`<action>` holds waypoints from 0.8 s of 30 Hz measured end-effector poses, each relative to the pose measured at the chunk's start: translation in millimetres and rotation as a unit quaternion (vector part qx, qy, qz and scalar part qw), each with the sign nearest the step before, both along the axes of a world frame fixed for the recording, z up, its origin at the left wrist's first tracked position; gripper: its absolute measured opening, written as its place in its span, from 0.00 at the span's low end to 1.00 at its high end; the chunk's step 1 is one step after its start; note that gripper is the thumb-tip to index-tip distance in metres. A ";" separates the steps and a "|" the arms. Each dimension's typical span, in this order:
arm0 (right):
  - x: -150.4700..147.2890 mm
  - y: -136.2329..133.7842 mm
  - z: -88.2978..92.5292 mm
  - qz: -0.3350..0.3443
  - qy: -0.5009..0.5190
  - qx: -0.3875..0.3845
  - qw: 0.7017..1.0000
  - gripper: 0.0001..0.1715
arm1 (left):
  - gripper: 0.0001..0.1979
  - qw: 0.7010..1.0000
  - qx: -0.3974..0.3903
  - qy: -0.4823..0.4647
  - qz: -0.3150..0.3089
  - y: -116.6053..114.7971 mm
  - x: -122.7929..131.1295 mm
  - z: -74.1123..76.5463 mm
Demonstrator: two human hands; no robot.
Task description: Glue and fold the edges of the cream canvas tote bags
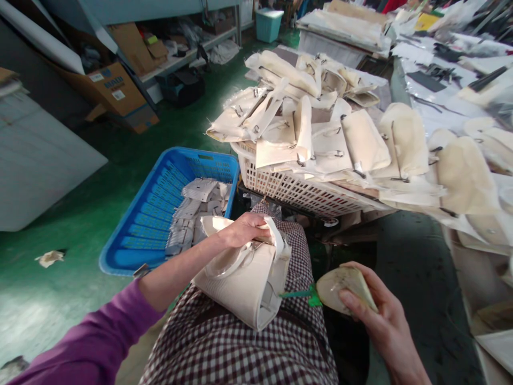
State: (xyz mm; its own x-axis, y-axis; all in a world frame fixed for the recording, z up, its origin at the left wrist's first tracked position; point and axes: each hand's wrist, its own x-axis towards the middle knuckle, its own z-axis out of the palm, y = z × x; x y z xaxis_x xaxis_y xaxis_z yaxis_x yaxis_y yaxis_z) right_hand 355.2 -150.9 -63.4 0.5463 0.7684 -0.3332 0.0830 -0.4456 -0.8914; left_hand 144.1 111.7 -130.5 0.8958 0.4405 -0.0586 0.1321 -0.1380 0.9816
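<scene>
Both hands busy: cream bag in the left, rounded pad in the right

Here we are over the lap, and the left hand (249, 229), at the end of a purple sleeve (100, 331), has its fingers closed on the upper edge of a bag (232, 283). It's cream cloth, stiff enough to hold its shape, lying tilted on the checked apron (224, 353), with loose folds bunched at the top and a curved, open mouth facing lower right.

Across to the right hand (380, 310), gripping a pad (340, 286): thumb pressed on the smudged, pale face, fingers wrapped behind the thick edge. It's a neat rounded shape, with a bright green piece (315, 297) at its near end. From that runs a slim, straight green rod (294, 294), pointing at the mouth of the bag; whether the tip actually touches the cloth, it's hard to say from this angle.

Look beyond the knees! A blue basket (146, 219), slotted plastic with rounded corners, holds flat grey pieces (196, 206) in overlapping layers. Just beside it, a white basket (288, 190) of open lattice sits under a great heap of cream bags (364, 141), limp and boxy shapes together, dark straps showing among them. Left now, to the glossy green floor (124, 152), where a crumpled scrap (50, 259) lies near a boxy brown carton (108, 96).
</scene>
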 end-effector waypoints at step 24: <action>-0.8 -9.6 -16.2 -0.065 -0.003 0.036 0.997 0.31 | 0.08 1.000 -0.018 0.000 0.007 -3.0 2.3 3.3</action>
State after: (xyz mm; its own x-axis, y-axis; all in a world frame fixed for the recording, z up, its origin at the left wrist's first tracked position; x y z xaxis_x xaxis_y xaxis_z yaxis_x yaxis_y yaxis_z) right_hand 354.5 -160.4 -79.7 0.6439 0.7132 -0.2768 0.0341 -0.3883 -0.9209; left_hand 146.4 108.7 -127.3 0.8897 0.4505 -0.0745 0.1340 -0.1016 0.9858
